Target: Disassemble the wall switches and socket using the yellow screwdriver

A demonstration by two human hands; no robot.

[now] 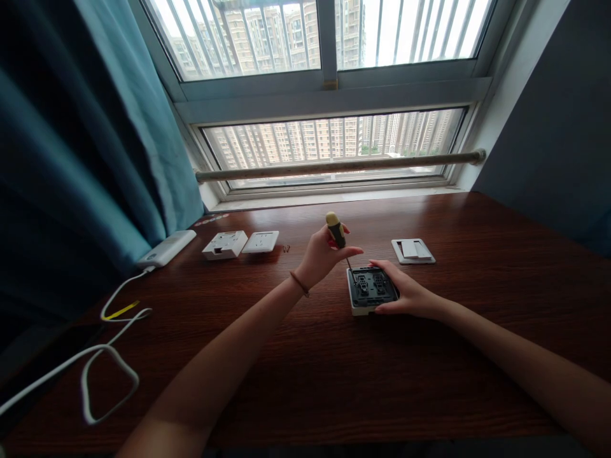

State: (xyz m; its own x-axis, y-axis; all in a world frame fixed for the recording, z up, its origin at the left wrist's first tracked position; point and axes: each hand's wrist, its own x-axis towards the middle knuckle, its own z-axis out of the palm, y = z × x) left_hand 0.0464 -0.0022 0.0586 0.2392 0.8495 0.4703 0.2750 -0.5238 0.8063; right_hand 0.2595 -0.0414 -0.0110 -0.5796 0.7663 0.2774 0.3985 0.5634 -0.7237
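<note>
My left hand (324, 254) is closed around a screwdriver (335, 230) with a yellow and black handle. Its thin shaft slants down to the left side of a wall switch (373, 287), whose dark inner face points up; the exact spot where the tip rests is too small to tell. My right hand (407, 294) grips that switch from its right side, thumb at the near edge and fingers at the far edge. The switch rests on the table in a white box-like base. A white switch cover (413, 251) with rocker keys lies behind my right hand.
On the brown table (286, 369), a white box (225, 245), a socket faceplate (260, 242) and small screws (286, 249) lie back left. A white power strip (167, 248) trails a white cable (112, 346) with a yellow tag. Blue curtain (143, 127) hangs left; a rail (334, 168) crosses the window.
</note>
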